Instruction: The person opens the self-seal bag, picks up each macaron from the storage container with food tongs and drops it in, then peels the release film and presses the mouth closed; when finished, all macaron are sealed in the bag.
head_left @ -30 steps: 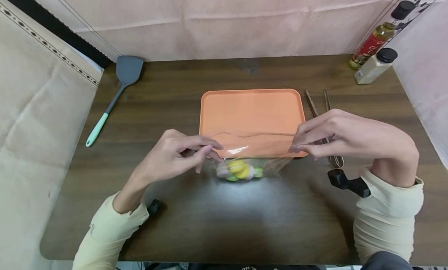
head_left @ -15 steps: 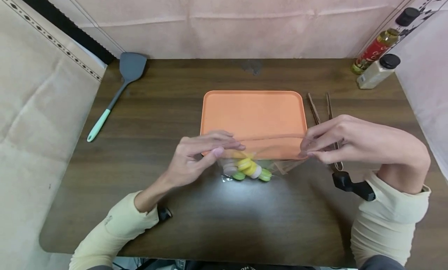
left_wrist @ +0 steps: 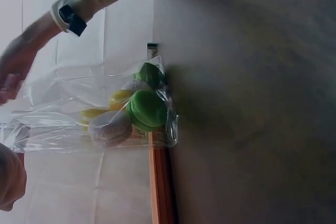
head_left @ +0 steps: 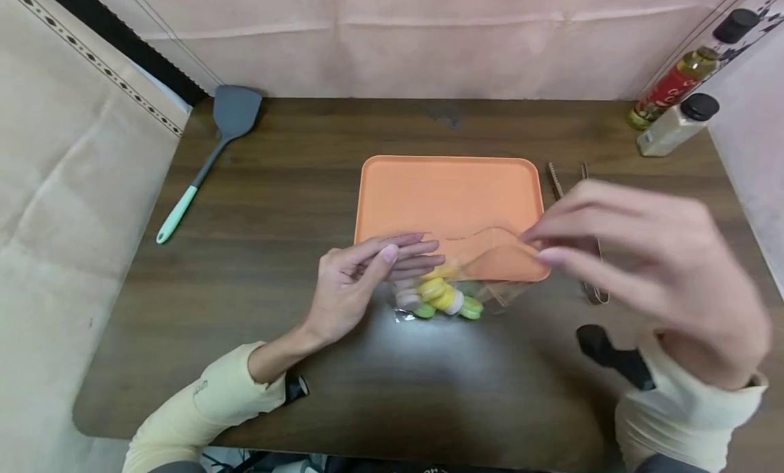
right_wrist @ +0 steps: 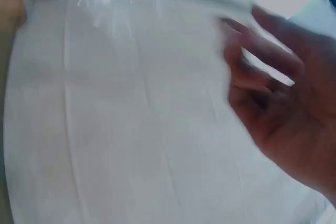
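Note:
A clear plastic bag [left_wrist: 68, 95] stands upright against the near edge of the orange tray [head_left: 453, 194], its mouth toward the top. At the bottom of it lie several macarons [head_left: 442, 295], yellow, green and pale. My left hand [head_left: 352, 289] is at the bag's left side, its fingers extended across the film and the thumb lifted apart from them. Blurred by motion, my right hand [head_left: 655, 262] is raised to the right of the bag. In the right wrist view that hand [right_wrist: 283, 103] has loosely bent fingers, and no film shows between them and the thumb.
Metal tongs [head_left: 597, 295] lie just right of the tray, partly behind my right hand. At the back right stand a red-labelled bottle [head_left: 670, 88] and a black-capped jar [head_left: 676, 126]. A grey spatula with a mint handle [head_left: 211, 160] lies on the left.
My right hand has left the bag's right edge and risen toward the camera. My left hand has moved right, and its fingers have straightened across the bag.

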`<state>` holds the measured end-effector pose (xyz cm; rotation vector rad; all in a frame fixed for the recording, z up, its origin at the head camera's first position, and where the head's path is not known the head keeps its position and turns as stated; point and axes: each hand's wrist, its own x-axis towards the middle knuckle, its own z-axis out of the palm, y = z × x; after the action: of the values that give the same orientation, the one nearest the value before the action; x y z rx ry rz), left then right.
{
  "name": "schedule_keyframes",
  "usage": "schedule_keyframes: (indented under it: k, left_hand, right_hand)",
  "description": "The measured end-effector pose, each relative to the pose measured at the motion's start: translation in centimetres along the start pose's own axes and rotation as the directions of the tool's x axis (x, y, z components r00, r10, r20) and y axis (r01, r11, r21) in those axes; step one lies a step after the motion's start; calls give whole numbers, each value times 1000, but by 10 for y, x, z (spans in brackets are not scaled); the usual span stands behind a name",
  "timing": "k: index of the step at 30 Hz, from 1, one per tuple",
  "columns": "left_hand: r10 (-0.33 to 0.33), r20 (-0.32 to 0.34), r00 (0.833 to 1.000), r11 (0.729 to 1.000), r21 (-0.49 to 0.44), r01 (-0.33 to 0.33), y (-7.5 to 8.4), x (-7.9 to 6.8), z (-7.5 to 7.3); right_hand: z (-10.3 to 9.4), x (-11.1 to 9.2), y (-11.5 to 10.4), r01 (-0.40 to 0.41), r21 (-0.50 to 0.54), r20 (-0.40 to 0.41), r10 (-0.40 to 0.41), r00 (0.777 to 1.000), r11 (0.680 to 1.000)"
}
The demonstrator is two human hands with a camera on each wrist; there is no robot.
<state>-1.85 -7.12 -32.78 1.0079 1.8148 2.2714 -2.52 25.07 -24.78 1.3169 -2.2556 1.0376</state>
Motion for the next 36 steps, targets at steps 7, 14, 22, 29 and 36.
schedule_keyframes:
  k: [7,14,22,29,36]
  left_hand:
    - [0,-98,995,966,257,25,3,-4,3]
    - [-7,-81,997,950,311,32,3,-5,1]
    - [32,-24,999,901,432,-19,9,0,-5]
    - [39,-2,999,894,446,-34,10,3,-6]
    - [13,28,1000,895,446,-24,12,2,-7]
  right_hand:
    - [75,46,-42,108,-336,72,-88,993,936]
    - [99,54,-34,136,-400,-31,-162,986,906]
    - [102,56,-30,209,-410,3,-227,974,888]
    - [104,58,-27,235,-423,-8,-263,965,875]
    - [106,59,-22,215,-406,-35,-251,967,888]
